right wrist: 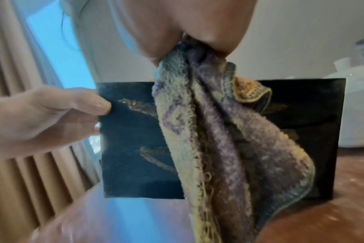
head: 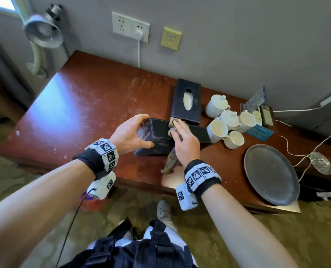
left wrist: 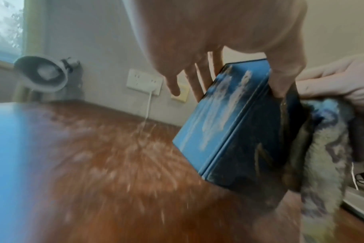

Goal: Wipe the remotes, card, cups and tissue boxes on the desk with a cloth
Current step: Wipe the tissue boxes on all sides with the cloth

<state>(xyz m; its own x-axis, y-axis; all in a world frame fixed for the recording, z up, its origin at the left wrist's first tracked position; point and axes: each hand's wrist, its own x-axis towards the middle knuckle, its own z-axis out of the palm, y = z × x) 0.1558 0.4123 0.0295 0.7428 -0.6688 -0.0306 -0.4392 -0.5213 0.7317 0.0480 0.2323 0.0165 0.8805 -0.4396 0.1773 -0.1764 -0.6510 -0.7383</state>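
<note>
- Progress: the near tissue box, stood on its side at the middle of the desk, appears mid-wipe; dust streaks remain on its dark faces.
- Left hand grips the box end, thumb opposing spread fingers.
- Right hand presses the bunched cloth onto the box top, fingers together.
- Probably left: second tissue box, cups, card; remotes not clearly identifiable.
- Materials: looped terry cloth; rigid leather-like boxes; glossy white ceramic; scuffed lacquered wood.

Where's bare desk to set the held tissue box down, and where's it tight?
Free: the wide bare stretch of desk left of the held tissue box, out to the lamp. Crowded: right of it, the second tissue box, the cups and the tray.
</note>
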